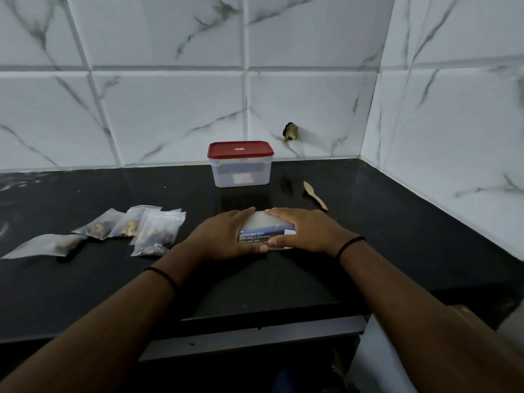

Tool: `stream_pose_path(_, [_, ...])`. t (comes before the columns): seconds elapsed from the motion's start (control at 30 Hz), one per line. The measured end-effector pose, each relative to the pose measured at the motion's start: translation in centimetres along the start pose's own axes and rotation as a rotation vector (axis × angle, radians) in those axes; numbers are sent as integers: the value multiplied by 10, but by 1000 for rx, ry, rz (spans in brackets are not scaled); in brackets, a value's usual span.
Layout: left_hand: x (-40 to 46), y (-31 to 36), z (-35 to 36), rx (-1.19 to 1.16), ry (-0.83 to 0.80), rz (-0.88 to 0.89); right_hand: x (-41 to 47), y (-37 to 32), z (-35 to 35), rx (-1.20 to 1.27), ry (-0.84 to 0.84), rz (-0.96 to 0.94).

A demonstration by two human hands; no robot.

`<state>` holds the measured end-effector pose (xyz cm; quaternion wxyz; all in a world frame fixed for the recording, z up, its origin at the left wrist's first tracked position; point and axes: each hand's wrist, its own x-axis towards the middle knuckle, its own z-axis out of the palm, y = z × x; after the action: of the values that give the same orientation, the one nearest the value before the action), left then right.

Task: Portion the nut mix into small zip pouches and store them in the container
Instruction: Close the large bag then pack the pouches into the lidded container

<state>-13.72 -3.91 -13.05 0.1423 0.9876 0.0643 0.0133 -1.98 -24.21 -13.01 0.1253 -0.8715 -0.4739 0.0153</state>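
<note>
I see both hands on one low translucent box (266,231) lying on the black counter (397,222) in front of me. The left hand (224,236) covers its left end, fingers laid fairly straight over the top, thumb along the near edge. The right hand (303,228) cups the right end — fingers bent over the far side, thumb pressed to the near face beside a printed label. I cannot tell what the box holds.

To the left, well apart from the hands, lie the pouches (154,231) — a loose overlapping cluster with nuts showing through the film, and one more flat pouch (45,246) further left, apart from the cluster. Behind the box, near the wall, stands the container (241,171), clear-sided with its red lid (240,149) on. A wooden spoon (314,195) lies to its right, just beyond my right hand.

White marble-veined tiles (170,109) back the counter and turn the corner on the right. A thin black band circles each wrist.
</note>
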Motion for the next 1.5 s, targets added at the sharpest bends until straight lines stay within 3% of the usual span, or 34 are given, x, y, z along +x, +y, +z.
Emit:
stream_pose_path(0.17, [19, 12, 7, -14, 67, 4, 4, 12, -2, -19, 112, -1])
stream_pose_path(0.47, [72, 66, 27, 24, 105, 117, -18, 69, -15, -116, 149, 170])
stream_pose_path(0.73, [66, 43, 21, 52, 189, 206, -22, 57, -11, -260, 195, 152])
stream_pose_path(0.83, [52, 20, 9, -57, 248, 183, -14, 31, -8, -287, 352, 41])
stream_pose_path(0.97, [37, -11, -4, -194, 420, -28, 22, -18, 8, 44, 709, -147])
stream_pose_path(1.07, [34, -40, -8, -153, 356, -240, 55, -62, 18, 222, 575, -100])
stream_pose_path(1.27, [43, -74, -15, -119, 357, -355, 111, -95, 42, 205, 287, 145])
stream_pose_path(1.4, [66, -81, -15, -87, 328, -427, 136, -67, 42, 97, 327, 277])
stream_pose_path(1.5, [90, -78, -16, -262, 394, -520, 155, -48, 43, 96, 427, 361])
